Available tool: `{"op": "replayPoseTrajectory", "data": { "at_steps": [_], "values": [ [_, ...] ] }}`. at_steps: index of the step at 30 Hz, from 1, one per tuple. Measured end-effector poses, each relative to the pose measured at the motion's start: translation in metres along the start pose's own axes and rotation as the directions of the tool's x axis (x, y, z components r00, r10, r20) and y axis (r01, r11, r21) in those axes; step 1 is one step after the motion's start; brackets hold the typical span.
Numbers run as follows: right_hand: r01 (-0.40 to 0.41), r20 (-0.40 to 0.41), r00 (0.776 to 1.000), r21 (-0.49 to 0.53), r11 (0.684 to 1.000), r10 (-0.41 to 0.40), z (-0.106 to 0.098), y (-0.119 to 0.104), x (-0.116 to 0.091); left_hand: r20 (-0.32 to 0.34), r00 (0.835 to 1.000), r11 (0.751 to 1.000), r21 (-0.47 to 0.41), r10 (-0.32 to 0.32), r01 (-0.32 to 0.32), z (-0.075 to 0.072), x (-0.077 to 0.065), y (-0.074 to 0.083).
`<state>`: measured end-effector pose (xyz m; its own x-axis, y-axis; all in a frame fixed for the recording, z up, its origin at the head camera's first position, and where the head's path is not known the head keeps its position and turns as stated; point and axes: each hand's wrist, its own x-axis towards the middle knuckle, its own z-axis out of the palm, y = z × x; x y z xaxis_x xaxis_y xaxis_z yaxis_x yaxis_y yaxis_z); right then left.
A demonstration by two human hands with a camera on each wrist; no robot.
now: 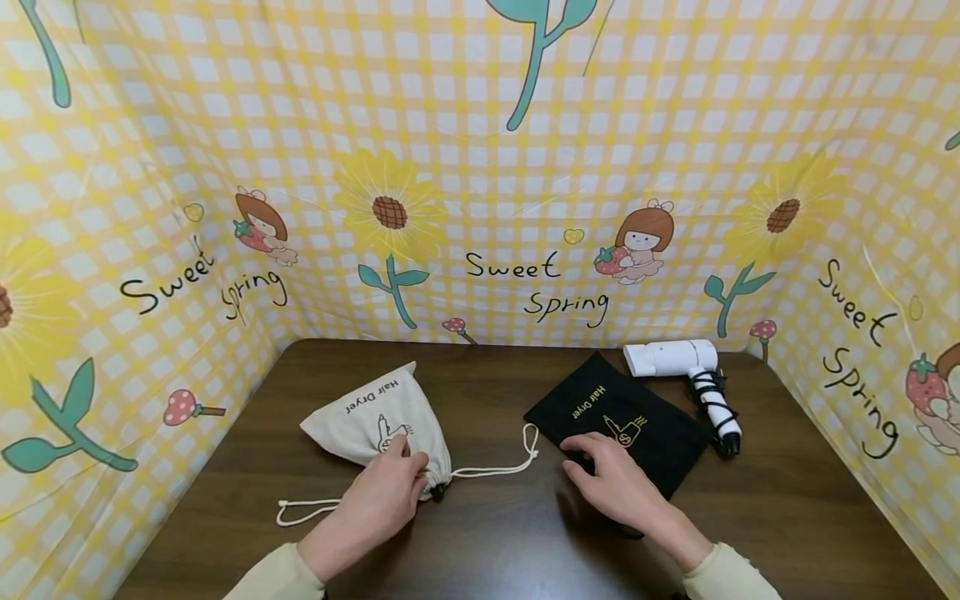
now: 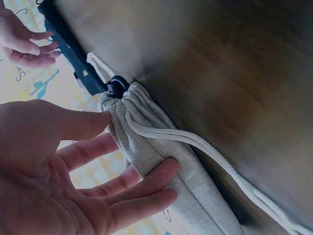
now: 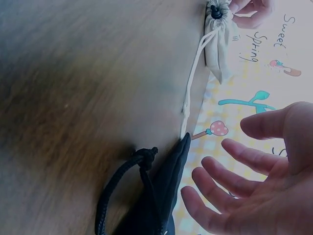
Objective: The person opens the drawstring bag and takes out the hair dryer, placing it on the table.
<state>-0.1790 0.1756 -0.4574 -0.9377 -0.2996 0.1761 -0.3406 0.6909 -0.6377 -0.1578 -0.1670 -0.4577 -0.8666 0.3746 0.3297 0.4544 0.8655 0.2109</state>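
Note:
A beige drawstring bag (image 1: 401, 400) printed "Hair Dryer" lies on the left part of the table. My left hand (image 1: 386, 492) holds it near its gathered mouth. In the left wrist view, the thumb touches the gathers beside a black cord lock (image 2: 117, 87), and some fingertips are hidden behind the cloth. A black drawstring bag (image 1: 648, 417), also printed "Hair Dryer", lies flat on the right. Over its near left edge is my right hand (image 1: 611, 483), fingers apart and loosely bent, holding nothing. In the right wrist view, the black bag's knotted cord (image 3: 146, 156) shows beside the hand.
A white hair dryer (image 1: 671, 358) with its black cable wound round the handle lies at the back right, next to the black bag. White cord loops (image 1: 495, 471) trail from the beige bag. Patterned yellow cloth (image 1: 480, 208) walls the table's back and sides.

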Motion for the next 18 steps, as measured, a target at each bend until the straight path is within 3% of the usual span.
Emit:
{"op": "replayPoseTrajectory", "data": {
  "at_steps": [18],
  "values": [
    [0.023, 0.037, 0.999, 0.06, 0.998, -0.025, 0.006, -0.011, 0.008, 0.004, 1.0, 0.999, 0.032, -0.025, 0.025, 0.01, 0.007, 0.017]
  ]
}}
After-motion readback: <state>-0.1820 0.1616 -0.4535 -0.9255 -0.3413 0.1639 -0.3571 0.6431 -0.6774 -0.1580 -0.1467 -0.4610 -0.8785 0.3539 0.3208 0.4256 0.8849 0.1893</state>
